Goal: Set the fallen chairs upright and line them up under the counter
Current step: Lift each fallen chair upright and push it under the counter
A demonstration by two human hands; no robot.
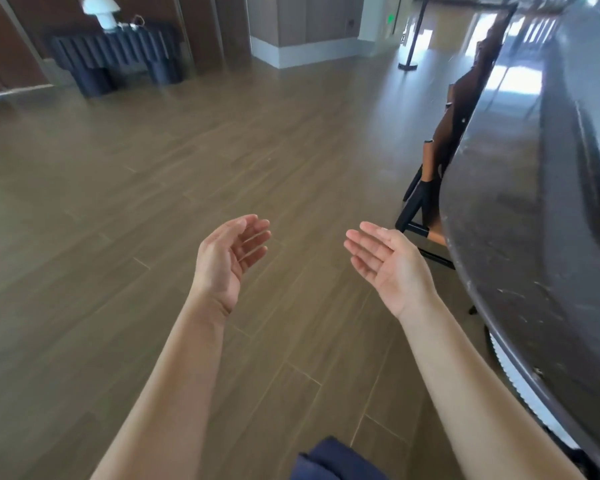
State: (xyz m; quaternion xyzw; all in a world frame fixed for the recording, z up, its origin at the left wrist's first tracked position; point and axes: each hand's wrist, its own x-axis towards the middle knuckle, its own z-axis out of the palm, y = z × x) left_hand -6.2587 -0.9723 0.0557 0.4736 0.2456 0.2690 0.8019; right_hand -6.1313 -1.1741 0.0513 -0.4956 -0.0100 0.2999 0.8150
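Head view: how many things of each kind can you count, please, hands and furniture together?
Hands: 2 (left hand, right hand, both empty)
Chairs: 2 clear; they overlap, so perhaps more
Counter: 1
Dark bench: 1
White lamp: 1
Black post: 1
Total: 8, at least

Two hands (left hand, right hand), one counter, at least two chairs, one table, one lamp
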